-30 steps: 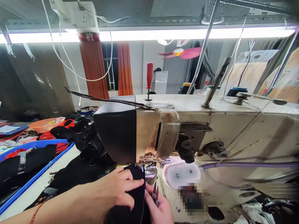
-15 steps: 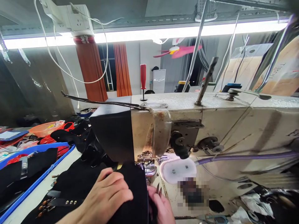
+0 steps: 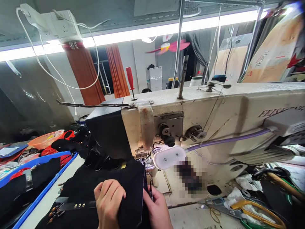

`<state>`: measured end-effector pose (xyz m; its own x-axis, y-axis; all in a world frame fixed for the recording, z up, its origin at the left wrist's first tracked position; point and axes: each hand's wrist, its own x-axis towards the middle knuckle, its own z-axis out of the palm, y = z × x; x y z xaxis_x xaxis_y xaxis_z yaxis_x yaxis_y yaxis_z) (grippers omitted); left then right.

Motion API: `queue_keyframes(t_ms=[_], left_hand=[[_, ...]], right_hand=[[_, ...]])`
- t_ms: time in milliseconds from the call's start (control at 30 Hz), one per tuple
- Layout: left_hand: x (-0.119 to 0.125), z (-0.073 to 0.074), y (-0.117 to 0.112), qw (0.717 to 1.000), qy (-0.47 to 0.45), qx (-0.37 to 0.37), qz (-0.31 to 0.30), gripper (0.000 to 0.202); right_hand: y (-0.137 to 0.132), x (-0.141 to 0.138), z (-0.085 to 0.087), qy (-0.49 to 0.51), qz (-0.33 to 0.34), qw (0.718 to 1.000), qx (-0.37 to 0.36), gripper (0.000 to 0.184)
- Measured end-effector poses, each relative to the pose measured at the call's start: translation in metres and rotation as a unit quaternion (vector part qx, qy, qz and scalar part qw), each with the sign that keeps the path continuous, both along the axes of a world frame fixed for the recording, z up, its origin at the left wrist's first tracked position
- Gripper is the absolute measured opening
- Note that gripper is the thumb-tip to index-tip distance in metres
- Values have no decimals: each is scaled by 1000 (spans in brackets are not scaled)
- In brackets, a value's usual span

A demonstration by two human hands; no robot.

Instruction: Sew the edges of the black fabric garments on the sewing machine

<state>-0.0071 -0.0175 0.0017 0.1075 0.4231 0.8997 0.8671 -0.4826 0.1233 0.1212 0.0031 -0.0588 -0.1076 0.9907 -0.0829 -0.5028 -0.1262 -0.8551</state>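
Note:
A black fabric piece (image 3: 132, 194) lies under the head of the sewing machine (image 3: 130, 130), its edge running down towards me. My left hand (image 3: 110, 202) has its fingers curled closed on top of this fabric, gripping it. Beside the right edge, my right hand (image 3: 157, 205) is closed with thread snips (image 3: 150, 190) in it, their pointed dark tips sticking up; its fingers also touch the fabric edge. A black strap with eyelets (image 3: 79, 205) and brown beads lies left of my left hand. The needle area is mostly hidden by fabric and machine parts.
A blue tray (image 3: 47, 187) with black pieces stands at left, an orange basket (image 3: 44, 140) behind it. An oval lamp (image 3: 169, 159) hangs near the needle. Yellow-handled scissors (image 3: 258, 208) and crumpled white scraps lie at right. A red screwdriver (image 3: 129, 78) stands atop the machine.
The view has swung right, showing more of the machine and the scissors. My left hand has drawn back towards me and its fingers are more curled. The snips now point more upright.

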Motion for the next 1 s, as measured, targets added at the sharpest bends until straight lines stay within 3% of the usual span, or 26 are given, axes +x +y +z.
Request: queue_keyframes(t_ms=[100,200,300,400,567,700,867,1000], left_hand=[[3,-1,-4,999,14,-4,32,32],[3,-6,-6,999,41,-26,9,32],[-3,-11,-4,996,56,-51,-46,30],[-9,-16,-1,993,46,-75,-74,30],[-11,-20,5,989,67,-107,-71,27],[-10,-22,9,987,92,-98,-89,30],[-11,-24,11,990,83,-99,-55,27],[-15,-14,7,998,47,-24,-28,22]], right_hand=[[-5,-6,0,-26,-87,996,-10,45],[-7,-9,3,-24,-106,994,-21,45],[-5,-9,8,-2,-86,995,-44,52],[-1,-9,12,38,-13,997,-69,62],[4,-11,17,148,109,975,-122,64],[8,-12,25,209,106,960,-155,57],[9,-17,30,199,74,966,-146,56],[7,-19,27,183,54,976,-101,52]])
